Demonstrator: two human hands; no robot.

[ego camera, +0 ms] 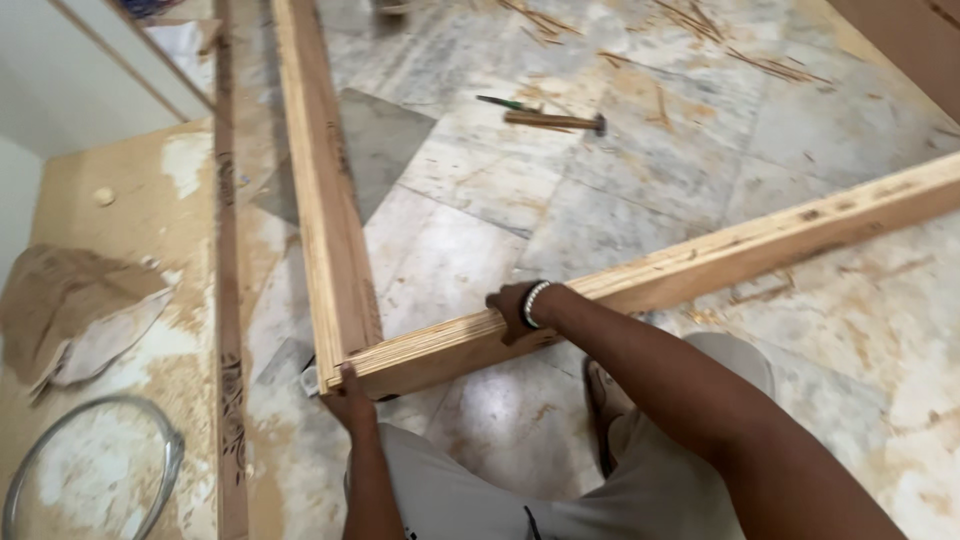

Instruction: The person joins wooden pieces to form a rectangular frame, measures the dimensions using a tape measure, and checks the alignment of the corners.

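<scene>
I see two long wooden boards lying on the stone floor [620, 210]. They meet at a corner close to me, like part of a big frame. One board [325, 190] runs away from me toward the top. The other board [690, 265] runs off to the right.

My left hand [348, 398] is at the corner where the boards join. It presses flat against the outer end of the joint, fingers pointing up. It is touching the wood, not wrapped around it.

My right hand [512, 310] sits on top of the right-running board, near the corner. Its fingers curl over the far edge and grip the wood. A pale beaded band [534, 303] is on that wrist.

Farther away on the floor lies a hammer [556, 121], with a thin green-handled tool [510, 103] just beside it. Wood chips [700, 30] are scattered beyond them. On the left lie a crumpled paper sack [75, 310] and a grey hoop [95, 465], well apart from the boards.
</scene>
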